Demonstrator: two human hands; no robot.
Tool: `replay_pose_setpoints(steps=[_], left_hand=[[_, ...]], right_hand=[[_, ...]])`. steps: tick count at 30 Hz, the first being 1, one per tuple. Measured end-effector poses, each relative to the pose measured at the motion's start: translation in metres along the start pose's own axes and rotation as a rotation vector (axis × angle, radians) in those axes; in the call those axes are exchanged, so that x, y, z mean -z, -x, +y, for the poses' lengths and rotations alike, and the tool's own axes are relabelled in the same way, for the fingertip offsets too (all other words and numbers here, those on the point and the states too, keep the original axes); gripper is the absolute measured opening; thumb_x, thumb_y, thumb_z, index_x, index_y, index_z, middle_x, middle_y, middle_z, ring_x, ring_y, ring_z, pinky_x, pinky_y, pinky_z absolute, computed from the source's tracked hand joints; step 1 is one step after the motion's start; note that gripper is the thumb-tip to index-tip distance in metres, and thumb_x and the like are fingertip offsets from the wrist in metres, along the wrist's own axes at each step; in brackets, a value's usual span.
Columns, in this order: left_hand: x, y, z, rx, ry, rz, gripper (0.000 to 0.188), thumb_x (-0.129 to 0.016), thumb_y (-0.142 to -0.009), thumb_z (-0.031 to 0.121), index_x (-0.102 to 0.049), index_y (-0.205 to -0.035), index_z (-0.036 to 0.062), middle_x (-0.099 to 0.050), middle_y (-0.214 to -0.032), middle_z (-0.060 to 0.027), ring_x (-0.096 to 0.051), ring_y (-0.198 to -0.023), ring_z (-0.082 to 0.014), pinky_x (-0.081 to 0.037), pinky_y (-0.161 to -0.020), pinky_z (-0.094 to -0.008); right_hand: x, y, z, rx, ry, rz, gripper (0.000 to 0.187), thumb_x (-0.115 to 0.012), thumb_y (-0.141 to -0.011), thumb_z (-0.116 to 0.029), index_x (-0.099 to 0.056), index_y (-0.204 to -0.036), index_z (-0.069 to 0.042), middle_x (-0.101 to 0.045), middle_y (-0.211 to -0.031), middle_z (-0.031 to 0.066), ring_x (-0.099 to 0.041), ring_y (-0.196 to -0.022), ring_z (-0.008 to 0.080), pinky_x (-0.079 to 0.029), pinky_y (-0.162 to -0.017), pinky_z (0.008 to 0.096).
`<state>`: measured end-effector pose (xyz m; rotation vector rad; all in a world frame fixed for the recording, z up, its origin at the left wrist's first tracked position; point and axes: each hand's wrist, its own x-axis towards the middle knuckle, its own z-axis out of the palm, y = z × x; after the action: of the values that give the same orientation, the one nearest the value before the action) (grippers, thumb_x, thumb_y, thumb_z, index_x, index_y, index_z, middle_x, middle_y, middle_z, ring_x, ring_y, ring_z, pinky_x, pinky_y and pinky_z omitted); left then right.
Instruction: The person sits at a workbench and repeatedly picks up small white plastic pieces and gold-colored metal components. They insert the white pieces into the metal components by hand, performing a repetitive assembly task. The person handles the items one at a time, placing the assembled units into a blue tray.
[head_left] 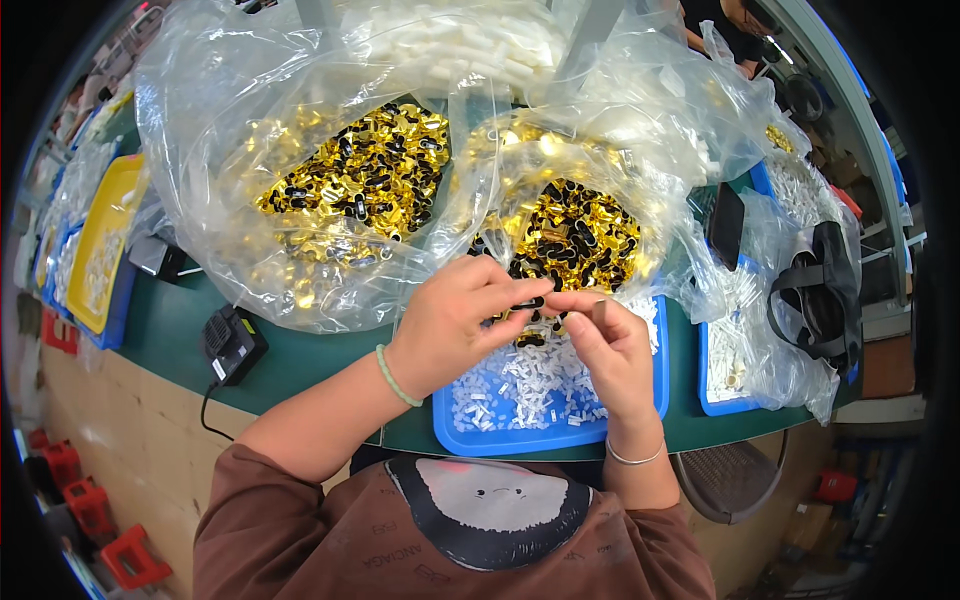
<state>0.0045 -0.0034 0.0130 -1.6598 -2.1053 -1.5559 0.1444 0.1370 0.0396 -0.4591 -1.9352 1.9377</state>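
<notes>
My left hand (pixel 455 318) pinches a small black oval part (pixel 528 304) between thumb and fingertips, above the front of the right-hand bag. My right hand (pixel 612 350) meets it there, its thumb and fingers drawn together; whatever they hold is too small to make out. Below both hands lies a blue tray (pixel 520 440) with many small white plastic pieces (pixel 530 385). Just beyond, an open clear bag spills black and gold parts (pixel 585 240) toward the tray. A second clear bag to its left holds a larger heap of similar black and gold parts (pixel 375 165).
A black corded device (pixel 232 345) sits on the green table (pixel 300 375) at left, near a yellow tray (pixel 100 260). At right are another blue tray (pixel 735 405), a phone-like dark slab (pixel 725 225) and a black bag (pixel 822 300). Bagged white pieces (pixel 460 45) lie at the back.
</notes>
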Motion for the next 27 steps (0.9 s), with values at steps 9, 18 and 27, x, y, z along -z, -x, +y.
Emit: replay_pose_setpoints(steps=[9,18,27], left_hand=[[-0.001,0.002,0.0,-0.021,0.029,0.015,0.036,-0.077,-0.073,0.007,-0.073,-0.107,0.0129,-0.063,-0.083,-0.0041,-0.059,-0.071,-0.0174,-0.048,-0.061,-0.0293],[0.032,-0.018,-0.008,0.621,1.217,0.376,0.027,-0.061,-0.095,0.018,-0.061,-0.118,0.0035,-0.067,-0.105,-0.0072,-0.062,-0.083,-0.0101,-0.053,-0.073,-0.0245],[0.026,-0.001,-0.015,-0.027,-0.06,-0.5,0.024,-0.068,-0.077,0.004,-0.068,-0.1,0.0076,-0.062,-0.102,-0.0077,-0.06,-0.09,-0.0288,-0.049,-0.081,-0.0374]], right_hand=[[-0.001,0.0,0.011,0.095,0.197,0.097,0.009,-0.068,-0.088,-0.003,-0.068,-0.097,-0.003,-0.05,-0.07,-0.0095,-0.038,-0.06,-0.0011,-0.028,-0.053,0.017],[0.004,-0.002,0.007,0.153,0.44,0.121,0.012,-0.067,-0.087,-0.001,-0.068,-0.099,0.0,-0.053,-0.072,-0.0023,-0.042,-0.06,0.0032,-0.033,-0.053,0.019],[0.008,0.0,0.005,0.2,0.708,-0.271,0.016,-0.072,-0.079,-0.004,-0.068,-0.093,-0.002,-0.062,-0.085,0.0097,-0.065,-0.07,0.0218,-0.051,-0.062,0.0312]])
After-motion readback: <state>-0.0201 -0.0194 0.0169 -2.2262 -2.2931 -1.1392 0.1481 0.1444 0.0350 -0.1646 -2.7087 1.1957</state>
